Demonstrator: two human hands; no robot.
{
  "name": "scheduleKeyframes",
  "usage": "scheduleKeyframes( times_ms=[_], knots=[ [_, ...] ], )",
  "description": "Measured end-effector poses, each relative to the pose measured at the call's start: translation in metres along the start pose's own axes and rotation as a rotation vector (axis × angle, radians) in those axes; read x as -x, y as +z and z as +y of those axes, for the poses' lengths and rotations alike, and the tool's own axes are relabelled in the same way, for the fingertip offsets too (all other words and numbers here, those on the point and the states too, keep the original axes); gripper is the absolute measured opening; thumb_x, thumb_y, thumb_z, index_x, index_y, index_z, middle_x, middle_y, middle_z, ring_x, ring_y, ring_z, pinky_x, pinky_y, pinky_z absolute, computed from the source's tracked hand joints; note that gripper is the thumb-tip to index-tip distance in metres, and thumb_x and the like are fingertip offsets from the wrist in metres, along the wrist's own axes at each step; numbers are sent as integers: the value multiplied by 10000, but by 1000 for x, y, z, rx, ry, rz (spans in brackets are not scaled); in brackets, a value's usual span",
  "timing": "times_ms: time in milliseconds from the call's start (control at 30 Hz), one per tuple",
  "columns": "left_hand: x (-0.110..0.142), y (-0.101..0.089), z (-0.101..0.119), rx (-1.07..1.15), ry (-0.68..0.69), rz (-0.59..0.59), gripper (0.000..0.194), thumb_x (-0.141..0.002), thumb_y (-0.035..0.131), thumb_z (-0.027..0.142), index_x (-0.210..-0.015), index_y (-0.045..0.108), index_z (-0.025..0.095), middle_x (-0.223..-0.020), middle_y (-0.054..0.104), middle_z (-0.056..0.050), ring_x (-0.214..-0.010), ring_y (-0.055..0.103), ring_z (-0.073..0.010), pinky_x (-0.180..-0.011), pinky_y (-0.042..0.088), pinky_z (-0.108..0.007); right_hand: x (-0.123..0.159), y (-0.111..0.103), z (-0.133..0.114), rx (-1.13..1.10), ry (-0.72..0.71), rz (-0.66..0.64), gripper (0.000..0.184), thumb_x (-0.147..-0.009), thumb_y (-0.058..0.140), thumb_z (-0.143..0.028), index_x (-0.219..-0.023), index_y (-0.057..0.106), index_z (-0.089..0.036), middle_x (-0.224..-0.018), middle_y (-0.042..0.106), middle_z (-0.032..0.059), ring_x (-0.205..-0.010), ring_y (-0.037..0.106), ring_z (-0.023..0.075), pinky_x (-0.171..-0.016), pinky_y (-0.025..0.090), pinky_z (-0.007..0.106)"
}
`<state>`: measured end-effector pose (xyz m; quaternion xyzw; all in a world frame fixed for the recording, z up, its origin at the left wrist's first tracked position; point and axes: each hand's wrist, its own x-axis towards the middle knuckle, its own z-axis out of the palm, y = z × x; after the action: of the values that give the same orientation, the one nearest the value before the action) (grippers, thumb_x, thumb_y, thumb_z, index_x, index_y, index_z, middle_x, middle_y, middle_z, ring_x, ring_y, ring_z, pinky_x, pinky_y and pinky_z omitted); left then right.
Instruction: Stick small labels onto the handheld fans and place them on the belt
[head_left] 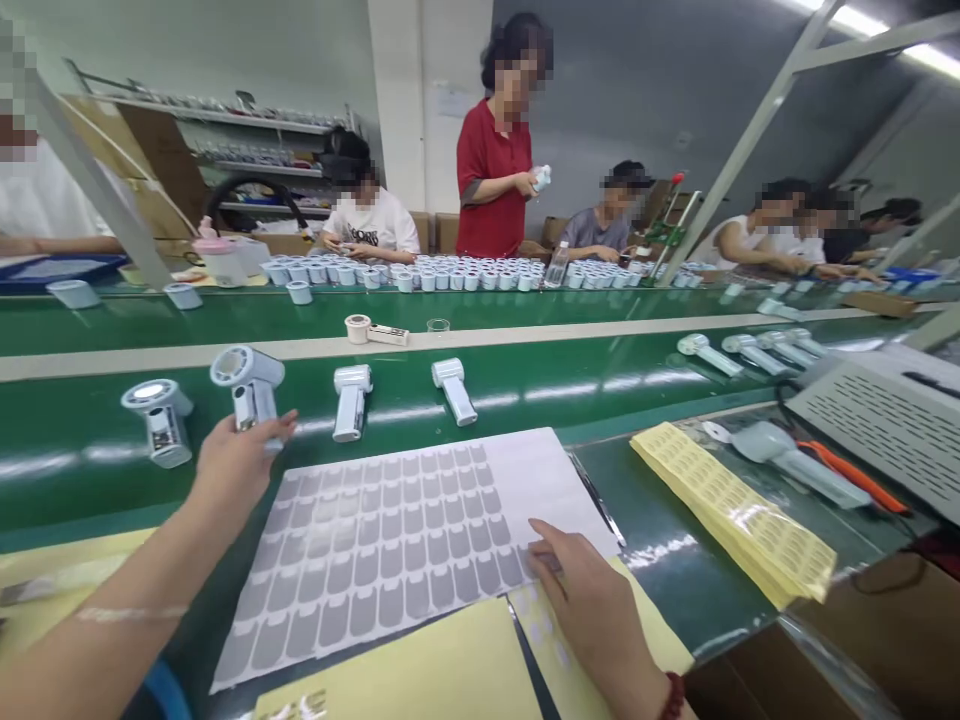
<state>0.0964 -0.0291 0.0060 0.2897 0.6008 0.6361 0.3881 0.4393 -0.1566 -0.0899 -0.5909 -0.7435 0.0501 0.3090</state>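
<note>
Yellow sheets [420, 660] lie on green tabletop [637, 490], shelves [270, 168] beyond; left fingers [265, 431] grip a device [259, 372], right fingers [555, 537] spread.

By a long green belt [562, 385], marked lengthwise with a pale strip [600, 330], pale blue handheld fans [351, 402], a cream fan [386, 335] and a clear ring [438, 325] are carried. Along the far side, pale blue cups [465, 282] are closely packed in rows. On the near green bench [667, 572], a sheet of grey stickers [390, 557], yellow sticker sheets [735, 510], an orange-handled tool [855, 475] and a grey vented box [885, 410] are laid.
</note>
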Motion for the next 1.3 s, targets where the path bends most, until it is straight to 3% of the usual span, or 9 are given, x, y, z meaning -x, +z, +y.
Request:
scheduleKeyframes(
  times_ms=[100, 200, 333, 433, 533, 633, 733, 1000, 1300],
  knots=[
    [47, -14, 5, 70, -64, -126, 204, -845, 509, 28, -855, 636, 188, -876, 687, -16, -594, 542, -85, -498, 460, -167, -2, -10, -9, -208, 163, 43, 281, -975, 484, -333, -1163, 643, -199, -892, 755, 67, -798, 725, 233, -680, 608, 373],
    [92, -29, 3, 120, -205, -226, 292, -933, 410, 192, -947, 701, 173, -715, 687, -49, -440, 477, -118, -407, 466, -237, -2, -25, -25, -427, 367, 90, 301, -922, 581, -416, -1157, 632, -236, -951, 748, 62, -844, 717, 240, -724, 600, 372],
    [142, -35, -5, 235, -459, -121, 256, -883, 533, 184, -1035, 718, 91, -1013, 744, -201, -835, 729, -296, -695, 627, -373, -4, -35, -62, -744, 484, -84, 425, -847, 682, -409, -1230, 573, -261, -939, 727, 32, -815, 713, 227, -735, 587, 367],
    [164, -36, -11, 261, -497, -116, 207, -796, 654, 84, -989, 728, 90, -1041, 742, -200, -895, 734, -267, -762, 613, -317, -5, -30, -97, -1001, 400, -219, 455, -780, 738, -334, -1199, 588, -242, -836, 713, 25, -912, 708, 262, -737, 577, 364],
    [174, -41, -16, 310, -539, -185, 222, -752, 729, 74, -973, 731, 101, -750, 702, -78, -585, 640, -124, -552, 550, -198, -4, -22, -128, -1169, 365, -338, 458, -724, 758, -270, -1156, 609, -240, -765, 706, 16, -1041, 682, 285, -737, 567, 350],
    [178, -45, -18, 402, -618, -163, 153, -789, 702, 84, -939, 727, 78, -613, 576, -11, -481, 509, -69, -438, 450, -159, -2, -17, -151, -1210, 326, -438, 459, -701, 746, -219, -1140, 614, -239, -747, 725, 9, -1143, 650, 294, -836, 556, 385],
    [183, -43, -17, 445, -636, -72, 31, -801, 681, 70, -802, 707, 87, -577, 548, -8, -468, 512, -69, -432, 443, -155, -1, -12, -167, -1184, 279, -462, 451, -688, 726, -177, -1123, 629, -241, -743, 731, 0, -1182, 634, 305, -907, 545, 417],
    [189, -38, -13, 464, -634, -5, 179, -830, 651, 85, -653, 661, 109, -529, 574, -39, -464, 546, -92, -457, 478, -178, -3, -3, -180, -1149, 208, -429, 484, -691, 695, -125, -1151, 636, -262, -716, 719, -28, -1101, 681, 254, -911, 577, 364],
    [187, -36, -17, 475, -664, 59, 186, -835, 624, 48, -659, 655, 100, -552, 588, -55, -468, 571, -108, -452, 489, -196, -6, -7, -181, -1092, 232, -477, 504, -716, 687, -144, -1203, 626, -261, -744, 727, -25, -1049, 698, 246, -883, 594, 358]
  ],
)
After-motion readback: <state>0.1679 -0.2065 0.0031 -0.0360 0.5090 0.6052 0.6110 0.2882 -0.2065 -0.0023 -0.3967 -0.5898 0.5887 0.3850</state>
